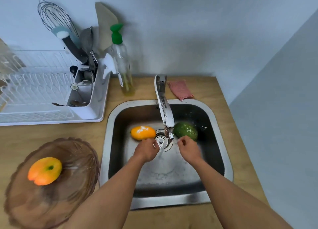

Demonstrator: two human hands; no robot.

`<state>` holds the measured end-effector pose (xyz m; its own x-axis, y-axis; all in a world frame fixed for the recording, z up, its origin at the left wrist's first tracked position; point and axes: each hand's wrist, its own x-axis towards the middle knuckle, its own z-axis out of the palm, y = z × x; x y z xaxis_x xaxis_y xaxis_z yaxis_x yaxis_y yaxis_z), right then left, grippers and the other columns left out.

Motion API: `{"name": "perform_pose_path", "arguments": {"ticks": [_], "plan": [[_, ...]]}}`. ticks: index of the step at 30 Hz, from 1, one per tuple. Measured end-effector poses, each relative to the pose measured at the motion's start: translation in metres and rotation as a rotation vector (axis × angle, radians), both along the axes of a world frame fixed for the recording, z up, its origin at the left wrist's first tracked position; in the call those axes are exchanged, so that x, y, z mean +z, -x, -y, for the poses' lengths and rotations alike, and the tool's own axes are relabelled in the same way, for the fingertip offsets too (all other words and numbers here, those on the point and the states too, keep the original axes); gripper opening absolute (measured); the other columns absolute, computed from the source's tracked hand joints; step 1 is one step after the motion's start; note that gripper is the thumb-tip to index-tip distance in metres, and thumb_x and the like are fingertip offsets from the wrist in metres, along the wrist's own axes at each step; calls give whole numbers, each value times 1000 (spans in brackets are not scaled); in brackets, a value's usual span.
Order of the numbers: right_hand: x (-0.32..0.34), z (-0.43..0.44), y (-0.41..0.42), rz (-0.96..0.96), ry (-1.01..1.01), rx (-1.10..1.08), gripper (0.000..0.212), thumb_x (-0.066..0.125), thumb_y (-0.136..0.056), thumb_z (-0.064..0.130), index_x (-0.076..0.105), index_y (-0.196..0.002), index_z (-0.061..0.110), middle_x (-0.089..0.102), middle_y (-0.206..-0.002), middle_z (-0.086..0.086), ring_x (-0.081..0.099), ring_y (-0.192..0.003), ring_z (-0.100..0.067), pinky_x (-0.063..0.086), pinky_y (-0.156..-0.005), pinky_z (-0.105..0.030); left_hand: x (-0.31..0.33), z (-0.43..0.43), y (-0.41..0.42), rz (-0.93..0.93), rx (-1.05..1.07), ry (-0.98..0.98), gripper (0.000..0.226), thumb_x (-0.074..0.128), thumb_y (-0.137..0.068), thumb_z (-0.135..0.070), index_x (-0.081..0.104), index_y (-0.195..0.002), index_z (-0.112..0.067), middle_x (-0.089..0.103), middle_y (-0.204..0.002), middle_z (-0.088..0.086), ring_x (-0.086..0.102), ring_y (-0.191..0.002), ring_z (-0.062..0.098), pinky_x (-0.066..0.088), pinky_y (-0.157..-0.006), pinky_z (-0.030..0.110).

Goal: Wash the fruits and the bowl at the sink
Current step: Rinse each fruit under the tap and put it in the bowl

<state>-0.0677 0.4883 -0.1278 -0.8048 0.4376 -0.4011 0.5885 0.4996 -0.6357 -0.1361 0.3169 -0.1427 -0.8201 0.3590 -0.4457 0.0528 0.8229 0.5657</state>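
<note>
Water runs from the chrome tap [164, 111] into the steel sink [222, 136]. A yellow-orange fruit [142, 132] with soap foam lies left of the drain. A green fruit [185, 130] with foam lies right of the tap. My left hand [147, 149] hovers just below the yellow fruit, fingers curled, holding nothing. My right hand [188, 147] is beside the stream, just below the green fruit, fingers curled and empty. A brown glass bowl [72, 182] stands on the counter at the left with an orange fruit [45, 170] in it.
A white dish rack [51, 98] with a cutlery holder, whisk and utensils stands at the back left. A soap bottle [123, 63] with a green pump stands behind the sink. A pink cloth [180, 89] lies right of the tap base. Walls close off the back and right.
</note>
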Motion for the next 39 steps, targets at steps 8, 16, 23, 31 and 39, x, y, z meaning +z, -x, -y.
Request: {"name": "perform_pose_path", "arguments": {"ticks": [8,16,23,31,39], "plan": [[-24,-45,23,88,-191,62,77,68,-87,22,23,-148,8,22,-151,-16,25,-139,-34,30,-113,-44,-33,-11,7,88,106,4,17,50,-88,-25,58,-73,-20,71,-92,14,64,-85,33,52,-74,40],[-56,-63,50,197,-285,145,101,76,-80,32,11,-153,8,20,-155,-18,21,-142,-36,24,-115,-47,-50,-28,11,168,120,27,13,57,-84,-20,55,-77,-31,69,-103,9,61,-90,27,46,-71,31],[-66,-67,56,140,-283,136,93,84,-69,34,31,-139,5,39,-134,-20,44,-123,-39,43,-104,-46,-52,-28,4,202,154,52,10,58,-86,-20,65,-94,-18,71,-106,9,63,-96,30,50,-78,33],[-51,-46,22,52,-51,151,88,83,-63,43,41,-135,18,48,-128,-4,56,-112,-27,48,-95,-36,-37,-20,-7,291,315,-44,23,45,-98,-26,63,-104,-12,69,-107,12,62,-101,31,42,-76,33],[-36,9,0,8,50,170,89,82,-60,44,41,-136,22,49,-128,2,56,-112,-20,48,-94,-33,-16,-16,-4,610,604,-417,43,36,-99,-55,59,-110,-20,68,-89,8,63,-70,21,52,-65,30]]}}
